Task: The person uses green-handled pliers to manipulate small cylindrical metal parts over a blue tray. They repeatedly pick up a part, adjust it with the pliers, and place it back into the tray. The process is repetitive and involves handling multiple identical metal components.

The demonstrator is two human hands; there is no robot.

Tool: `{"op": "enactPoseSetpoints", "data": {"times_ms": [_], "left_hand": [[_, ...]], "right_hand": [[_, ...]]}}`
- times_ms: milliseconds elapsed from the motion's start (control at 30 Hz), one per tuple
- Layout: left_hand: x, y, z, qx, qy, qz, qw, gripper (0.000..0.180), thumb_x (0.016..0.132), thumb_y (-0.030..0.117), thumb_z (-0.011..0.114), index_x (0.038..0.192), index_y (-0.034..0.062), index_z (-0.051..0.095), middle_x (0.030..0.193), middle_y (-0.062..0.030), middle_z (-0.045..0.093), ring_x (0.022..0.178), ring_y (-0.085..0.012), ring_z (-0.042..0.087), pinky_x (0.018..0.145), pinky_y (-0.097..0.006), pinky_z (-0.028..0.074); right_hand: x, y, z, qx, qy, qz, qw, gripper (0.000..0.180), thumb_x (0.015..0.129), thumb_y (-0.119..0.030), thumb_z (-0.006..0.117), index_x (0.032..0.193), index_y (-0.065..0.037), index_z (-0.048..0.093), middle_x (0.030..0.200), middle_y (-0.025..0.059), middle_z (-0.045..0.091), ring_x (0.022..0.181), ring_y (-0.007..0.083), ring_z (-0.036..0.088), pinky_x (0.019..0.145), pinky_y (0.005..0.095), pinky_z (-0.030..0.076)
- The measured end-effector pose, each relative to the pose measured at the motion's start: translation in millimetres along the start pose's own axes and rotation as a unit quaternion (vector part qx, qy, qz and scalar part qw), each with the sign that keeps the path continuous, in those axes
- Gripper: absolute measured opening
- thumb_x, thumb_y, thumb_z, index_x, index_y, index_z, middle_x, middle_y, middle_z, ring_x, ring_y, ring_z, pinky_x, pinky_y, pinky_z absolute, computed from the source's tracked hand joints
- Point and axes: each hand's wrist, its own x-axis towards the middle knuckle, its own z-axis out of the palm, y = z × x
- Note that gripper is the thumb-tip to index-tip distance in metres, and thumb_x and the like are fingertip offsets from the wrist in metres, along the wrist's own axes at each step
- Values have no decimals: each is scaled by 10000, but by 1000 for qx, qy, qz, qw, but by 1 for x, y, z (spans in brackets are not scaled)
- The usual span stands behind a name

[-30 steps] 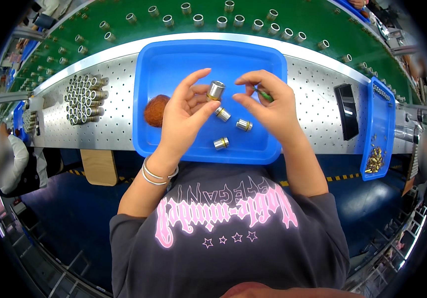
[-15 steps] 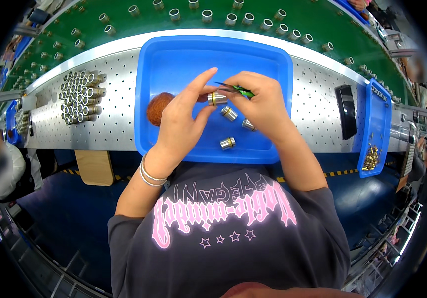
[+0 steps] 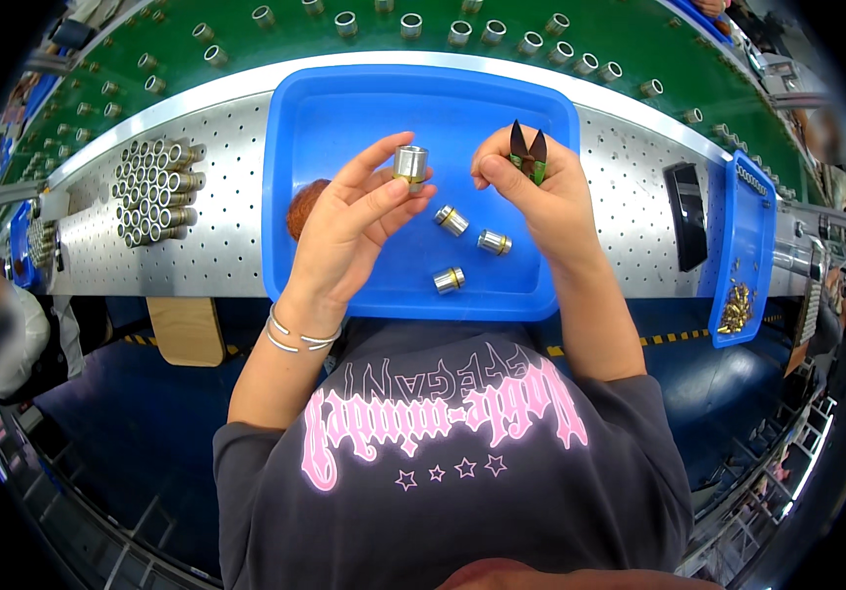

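Note:
In the fingertips of my left hand [image 3: 346, 224] is a short silver metal sleeve [image 3: 410, 160] with a yellow band near its lower end, held upright above the blue tray [image 3: 443, 84]. My right hand [image 3: 553, 202] is closed around small snips [image 3: 538, 149] with green handles; their two dark pointed blades stick up, spread apart. Three similar banded sleeves lie on the tray floor between and below my hands, one of them a tilted sleeve [image 3: 452, 220]. A rough brown ball [image 3: 303, 208] sits at the tray's left, partly hidden behind my left hand.
Many sleeves stand packed together [image 3: 152, 192] on the perforated metal table [image 3: 231, 138] at left. A green conveyor [image 3: 295, 44] carries spaced sleeves along the far side. Right of the tray are a black object [image 3: 686, 216] and a smaller blue tray [image 3: 723, 329] holding small brass-coloured parts.
My hands have moved apart. The left has raised and turned the sleeve upright; the right has drawn back rightward with the snips, whose blades now point up instead of toward the sleeve.

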Motion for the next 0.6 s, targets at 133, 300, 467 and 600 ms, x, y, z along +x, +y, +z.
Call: {"op": "enactPoseSetpoints", "data": {"times_ms": [133,300,467,600], "left_hand": [[-1,1,1,-18,-4,7,1000,448,857,99,586,1276,25,445,1066,-132,588,976,-197,592,868,-279,479],[-1,1,3,57,9,33,998,445,851,64,581,1274,18,450,1066,-119,585,978,-179,587,866,-268,473],[-1,-8,4,170,-33,88,981,473,832,5,584,1283,17,443,1058,-105,582,965,-160,584,849,-252,469],[-5,-6,7,185,-40,73,979,480,831,9,590,1287,19,441,1048,-108,585,965,-167,586,850,-261,468]], "right_hand": [[3,-1,1,-35,-16,-15,999,103,840,-95,597,833,8,594,747,34,592,716,95,549,665,223,442],[13,-13,8,19,-45,9,999,127,850,-115,600,825,9,593,755,53,617,704,103,553,666,239,449],[26,-7,11,76,-23,54,995,138,876,-145,558,858,-12,588,825,113,646,486,16,374,440,165,282],[36,11,2,166,56,62,983,168,878,-170,563,878,-7,605,852,132,652,438,4,294,410,176,242]]}}
